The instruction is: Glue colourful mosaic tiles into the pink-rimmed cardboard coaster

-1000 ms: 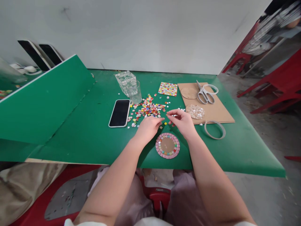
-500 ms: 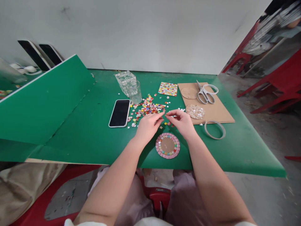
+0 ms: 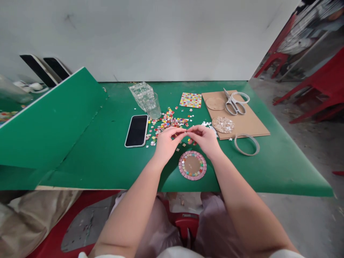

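My left hand (image 3: 167,142) and my right hand (image 3: 205,139) meet fingertip to fingertip just above the green table (image 3: 107,150). Both are pinched together over something too small to make out. Behind them lies a scatter of small coloured mosaic tiles (image 3: 169,123). Right below the hands sits a round coaster (image 3: 192,165) with a pink tile rim, a ring of mixed tiles inside it and a bare brown middle.
A black phone (image 3: 137,130) lies left of the tiles, with a clear glass (image 3: 154,105) and clear container (image 3: 142,94) behind it. Further right are a square tiled coaster (image 3: 190,100), brown board (image 3: 249,123) bearing scissors (image 3: 234,102) and round pieces, and a grey ring (image 3: 246,144). A green panel (image 3: 48,118) slopes at left.
My left hand has lifted from the table and its fingertips have come up to meet those of my right hand. The view has shifted slightly.
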{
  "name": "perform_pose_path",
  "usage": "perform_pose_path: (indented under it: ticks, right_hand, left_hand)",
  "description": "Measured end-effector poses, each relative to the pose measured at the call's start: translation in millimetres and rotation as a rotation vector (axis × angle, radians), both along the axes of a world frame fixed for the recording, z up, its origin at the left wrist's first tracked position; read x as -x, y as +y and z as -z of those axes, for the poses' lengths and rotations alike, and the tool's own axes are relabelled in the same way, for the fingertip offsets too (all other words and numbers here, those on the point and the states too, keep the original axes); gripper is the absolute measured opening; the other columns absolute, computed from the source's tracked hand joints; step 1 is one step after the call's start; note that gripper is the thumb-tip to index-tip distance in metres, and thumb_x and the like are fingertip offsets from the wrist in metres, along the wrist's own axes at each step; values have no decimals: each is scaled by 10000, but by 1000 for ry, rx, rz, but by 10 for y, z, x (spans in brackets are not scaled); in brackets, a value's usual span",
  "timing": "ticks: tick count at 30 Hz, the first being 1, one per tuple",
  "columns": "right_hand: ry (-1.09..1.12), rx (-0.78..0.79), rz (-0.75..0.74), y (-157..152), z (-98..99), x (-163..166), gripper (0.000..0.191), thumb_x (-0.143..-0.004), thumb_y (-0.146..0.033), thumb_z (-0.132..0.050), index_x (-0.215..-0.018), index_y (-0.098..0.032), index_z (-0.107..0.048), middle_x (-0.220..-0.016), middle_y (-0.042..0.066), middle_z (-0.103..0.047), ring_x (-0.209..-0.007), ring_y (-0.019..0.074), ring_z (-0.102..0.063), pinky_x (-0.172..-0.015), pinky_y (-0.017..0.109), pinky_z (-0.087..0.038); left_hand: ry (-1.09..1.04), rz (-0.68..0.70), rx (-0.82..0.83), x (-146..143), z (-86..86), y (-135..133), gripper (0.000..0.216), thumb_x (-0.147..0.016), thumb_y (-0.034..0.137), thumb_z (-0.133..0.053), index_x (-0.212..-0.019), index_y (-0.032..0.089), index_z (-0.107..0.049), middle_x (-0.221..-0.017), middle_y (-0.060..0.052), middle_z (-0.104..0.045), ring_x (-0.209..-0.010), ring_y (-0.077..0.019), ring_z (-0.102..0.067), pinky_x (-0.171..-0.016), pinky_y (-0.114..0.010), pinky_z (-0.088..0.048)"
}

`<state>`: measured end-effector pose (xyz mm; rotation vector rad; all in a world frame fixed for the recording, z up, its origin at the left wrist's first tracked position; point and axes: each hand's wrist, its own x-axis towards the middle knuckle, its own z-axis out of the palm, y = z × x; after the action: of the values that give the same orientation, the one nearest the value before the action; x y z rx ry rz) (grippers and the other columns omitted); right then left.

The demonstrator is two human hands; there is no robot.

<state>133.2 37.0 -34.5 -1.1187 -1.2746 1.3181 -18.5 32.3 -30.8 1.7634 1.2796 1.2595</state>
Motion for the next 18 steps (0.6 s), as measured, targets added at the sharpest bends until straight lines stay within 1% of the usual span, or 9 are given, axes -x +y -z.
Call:
perform_pose_path:
  ticks: [3,7,12,16,18]
  right_hand:
    - [-13,1,30,-1,-7,6,184,-674,-339,-692,-770,-188,-650,-644,-17,-641,-508,94,-572,-449,208,-427]
    - [-28,12,39,-5,-13,13,185,-681,-343,-689,-783,-189,-672,-610,-17,-629,-500,93,-549,-437,206,-429]
    - [-57,-22,44,-10,2,13,192,-718,-357,-654,-811,-193,-687,-688,8,-672,-575,114,-594,-438,199,-441]
    - [-74,-37,44,-11,6,18,189,-726,-357,-649,-816,-196,-687,-709,9,-680,-595,115,-602,-442,194,-446]
    - [-72,-45,53,-12,2,19,192,-727,-366,-649,-809,-195,-681,-706,8,-677,-594,114,-600,-443,194,-449]
  left_hand:
    - [-69,21,48,-12,4,-4,156,-738,248,-673,-882,198,-706,-856,-37,-705,-760,-162,-659,-688,-287,-536]
    - [-97,-15,73,-22,20,-8,167,-735,224,-671,-895,206,-711,-869,-30,-716,-766,-157,-665,-731,-296,-541]
    - [-152,-57,135,-27,14,-3,177,-719,221,-677,-892,196,-711,-886,-30,-727,-795,-166,-674,-787,-319,-541]
    - [-274,-9,255,-41,-7,-2,178,-719,241,-671,-878,164,-696,-859,-46,-732,-786,-180,-683,-749,-325,-557]
    - [-318,13,264,-49,-7,-4,185,-714,237,-676,-880,157,-690,-864,-49,-731,-797,-179,-685,-748,-314,-559]
